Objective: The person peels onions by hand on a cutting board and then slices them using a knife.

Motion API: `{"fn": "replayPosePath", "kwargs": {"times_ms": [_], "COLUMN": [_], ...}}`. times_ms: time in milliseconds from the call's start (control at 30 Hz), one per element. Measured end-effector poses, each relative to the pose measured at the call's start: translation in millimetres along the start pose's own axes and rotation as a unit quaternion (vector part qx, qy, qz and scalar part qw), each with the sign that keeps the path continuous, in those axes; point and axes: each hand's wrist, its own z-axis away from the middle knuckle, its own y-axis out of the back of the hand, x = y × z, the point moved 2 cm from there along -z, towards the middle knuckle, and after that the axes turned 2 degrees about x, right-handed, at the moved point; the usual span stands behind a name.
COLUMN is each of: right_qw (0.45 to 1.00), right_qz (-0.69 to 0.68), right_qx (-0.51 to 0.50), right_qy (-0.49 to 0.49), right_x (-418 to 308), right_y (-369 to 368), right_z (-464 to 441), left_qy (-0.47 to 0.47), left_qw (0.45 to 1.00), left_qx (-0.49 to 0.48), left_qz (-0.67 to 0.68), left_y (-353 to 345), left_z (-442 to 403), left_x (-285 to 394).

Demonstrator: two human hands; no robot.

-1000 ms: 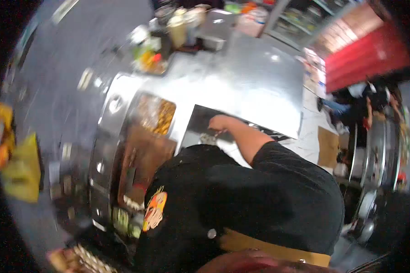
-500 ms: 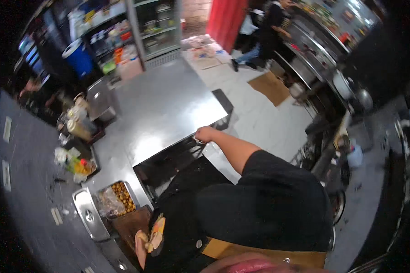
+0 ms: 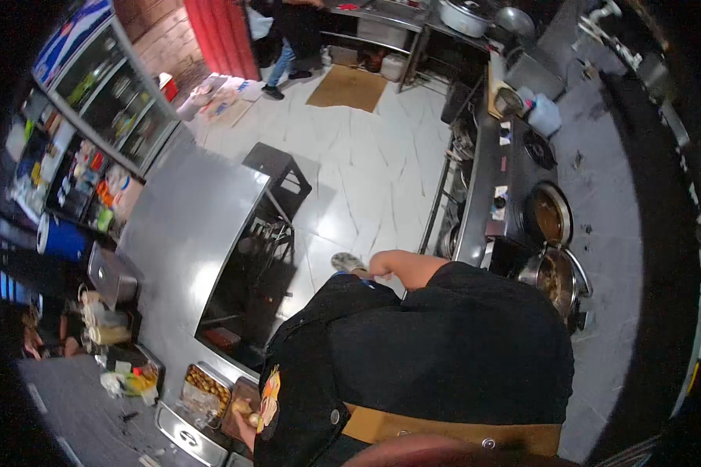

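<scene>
My left hand [image 3: 246,428] is low at the left, close against my black apron and over a brown board [image 3: 230,424]. Its fingers curl around a pale, rounded thing [image 3: 242,406] that I cannot identify. Beside it, a metal pan [image 3: 224,381] holds small round brown pieces [image 3: 207,383] with a clear plastic bag [image 3: 199,401] lying on them. The pan's metal lid [image 3: 188,437] rests along the near side. My right hand [image 3: 379,265] hangs by my leg, away from the steel table; its fingers are mostly hidden.
The steel table [image 3: 171,222] runs along the left, with squeeze bottles [image 3: 107,335] on it. A black stool [image 3: 276,167] stands past its corner. At right is a stove with pots of brown liquid [image 3: 549,214]. A person [image 3: 284,47] stands at the far counter beyond a brown mat [image 3: 349,88].
My view has swung right, bringing the stove and pots into sight. My right hand has left the table's edge and dropped beside my leg. My left hand stays near the board.
</scene>
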Motion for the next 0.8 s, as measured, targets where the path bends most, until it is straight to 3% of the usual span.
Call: {"fn": "replayPosePath", "kwargs": {"times_ms": [33, 67, 167, 300, 333, 567, 667, 733, 800], "right_qw": [0.997, 0.996, 0.984, 0.984, 0.969, 0.993, 0.991, 0.987, 0.959], "right_qz": [0.074, 0.057, 0.109, -0.013, 0.023, -0.026, -0.040, -0.075, -0.208], "right_qx": [-0.015, 0.055, 0.111, 0.161, 0.209, 0.087, 0.069, 0.075, 0.073], "right_qy": [-0.011, 0.027, 0.083, 0.074, 0.132, -0.080, -0.104, -0.117, -0.178], "right_x": [-6, -5, -15, -10, 17, 190, 250, 264, 273], "right_y": [4, 7, 47, 131, 143, 212, 243, 260, 276], "right_z": [-28, -49, -72, 7, -9, 21, 24, 18, 14], "left_qy": [0.000, 0.001, 0.006, -0.012, -0.017, 0.000, -0.063, -0.070, -0.071], "left_qw": [1.000, 0.999, 0.997, 0.995, 0.994, 0.999, 0.984, 0.982, 0.979], "left_qx": [0.006, 0.009, -0.006, -0.024, -0.030, -0.032, -0.110, -0.095, -0.079], "left_qz": [-0.022, -0.037, -0.079, -0.096, -0.100, 0.000, -0.124, -0.149, -0.173], "left_y": [-14, -30, -76, -142, -160, -306, -360, -377, -388], "left_z": [-6, -13, -31, -62, -69, -98, -102, -104, -103], "left_x": [-3, -3, -3, -6, -7, -30, -32, -34, -37]}}
